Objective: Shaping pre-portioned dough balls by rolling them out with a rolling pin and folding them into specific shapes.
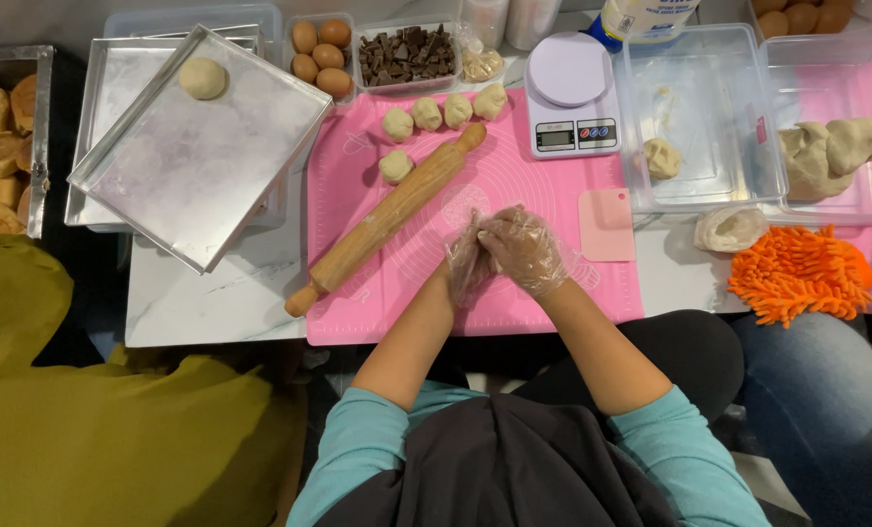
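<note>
Both gloved hands meet over the middle of the pink mat (553, 293), just below center frame. The left hand (467, 262) and the right hand (526, 249) are cupped together, fingers curled inward against each other. Whatever sits between the palms is hidden, so I cannot tell for sure what they hold; a piece of dough being rounded seems likely.

Risks, as I judge them:

- The rolling pin (387, 220) lies slanted just left of the hands, its lower handle close to the mat's edge. A bump from the left forearm could send it rolling off the desk (212, 293).
- 5 dough balls (426, 113) sit uncovered near the pin's upper end; a shifted pin could flatten the nearest one.
- The loose plastic gloves look wrinkled and could stick to soft dough and tear or pull off.
- The top metal tray (202, 156), upper left of frame, rests askew on another tray with 1 dough ball (203, 78) on it. A nudge could tip it or let the ball slide.
- The pink scraper (607, 224) lies just right of the hands, within elbow reach.
</note>
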